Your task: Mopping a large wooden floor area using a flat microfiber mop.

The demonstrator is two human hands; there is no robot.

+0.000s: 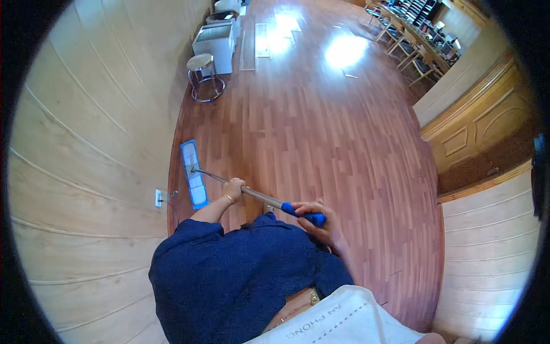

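A flat mop (pixel 256 196) slants across in front of me. Its long blue-edged head (pixel 198 190) lies on the wooden floor by the left wall. My left hand (pixel 234 188), with a bracelet at the wrist, is closed round the metal pole partway down. Higher up, my right hand (pixel 318 221) wraps the blue grip (pixel 292 210) at the pole's end. Dark blue sleeves cover my upper arms, and a whitish cloth (pixel 338 321) with printing hangs at the lower edge.
Along the left wall stand a round metal-legged stool (pixel 200 63) and a white cabinet (pixel 217 43). A wall socket (pixel 158 198) with a cord sits near the mop head. Flat pale frames (pixel 247 51) lie farther off. At right are a wooden door (pixel 481 129) and, beyond it, chairs along a desk (pixel 415 37).
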